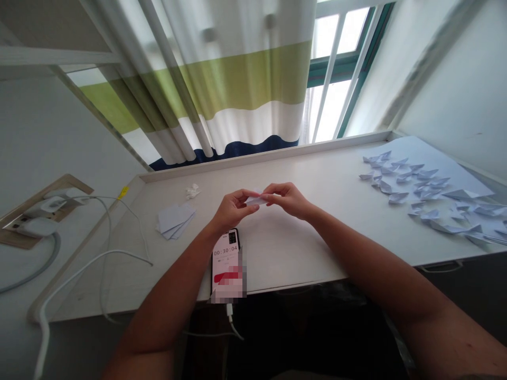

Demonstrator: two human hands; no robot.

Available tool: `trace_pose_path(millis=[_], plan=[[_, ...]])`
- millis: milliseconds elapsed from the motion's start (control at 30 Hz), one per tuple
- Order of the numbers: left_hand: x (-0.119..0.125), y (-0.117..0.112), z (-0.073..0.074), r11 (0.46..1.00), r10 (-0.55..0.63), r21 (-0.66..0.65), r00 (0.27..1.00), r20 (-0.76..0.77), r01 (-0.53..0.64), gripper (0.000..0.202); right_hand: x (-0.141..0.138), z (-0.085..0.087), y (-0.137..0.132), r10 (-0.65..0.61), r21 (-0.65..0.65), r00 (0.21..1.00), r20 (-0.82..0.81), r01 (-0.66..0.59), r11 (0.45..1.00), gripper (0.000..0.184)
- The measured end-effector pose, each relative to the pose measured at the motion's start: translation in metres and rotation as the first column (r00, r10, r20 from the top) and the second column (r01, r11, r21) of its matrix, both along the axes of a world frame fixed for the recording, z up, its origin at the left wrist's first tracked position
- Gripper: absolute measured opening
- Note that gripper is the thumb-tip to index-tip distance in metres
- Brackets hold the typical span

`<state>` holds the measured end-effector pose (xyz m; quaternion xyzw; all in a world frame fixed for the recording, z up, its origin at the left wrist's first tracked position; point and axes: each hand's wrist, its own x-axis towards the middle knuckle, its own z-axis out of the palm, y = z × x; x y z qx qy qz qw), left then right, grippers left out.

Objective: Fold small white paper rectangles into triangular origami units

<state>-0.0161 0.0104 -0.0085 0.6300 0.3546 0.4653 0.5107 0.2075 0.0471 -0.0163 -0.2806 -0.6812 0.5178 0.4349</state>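
A small piece of folded white paper [256, 200] is held just above the middle of the white desk. My left hand [233, 210] pinches its left side between thumb and fingers. On its right side, my right hand [287, 199] grips it the same way, and the fingertips of both hands nearly meet. The fingers cover much of the paper, so its exact fold cannot be made out. Left of my left hand lies a loose stack of white paper sheets [176, 220]. Many folded paper boats [398, 198] stand grouped at the right end of the desk.
A phone [227, 258] showing a timer lies by my left forearm, with a charging cable [229, 312] plugged in. Crumpled white paper [193, 191] sits further back. White cords run from the wall socket [39, 211] over the desk's left side. A raised ledge [269, 157] borders the back.
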Motion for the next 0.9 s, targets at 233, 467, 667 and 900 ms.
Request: trace_pose_path(millis=[233,467,667,900], plan=[[0.0023,0.0033,-0.0032,0.992,0.118,0.047,0.991,-0.063,-0.115,0.034,-0.0083,-0.0061,-0.0016,-0.152,0.093,0.988,-0.022,0.154,0.984,0.049],[0.0057,0.0005,-0.0063,0.989,0.124,0.093,0.985,-0.123,-0.113,0.039,-0.0088,-0.0076,0.0018,-0.136,-0.095,0.987,-0.088,0.128,0.987,0.063],[0.0048,-0.0016,-0.0044,0.992,0.12,0.065,0.983,-0.137,-0.112,0.037,-0.0075,-0.0041,-0.0022,-0.077,-0.097,0.997,0.013,0.078,0.992,0.063],[0.0074,0.0027,-0.0102,0.981,0.149,-0.126,0.989,-0.011,-0.149,0.062,-0.01,-0.0062,-0.0033,-0.113,-0.059,0.992,0.052,0.116,0.991,0.063]])
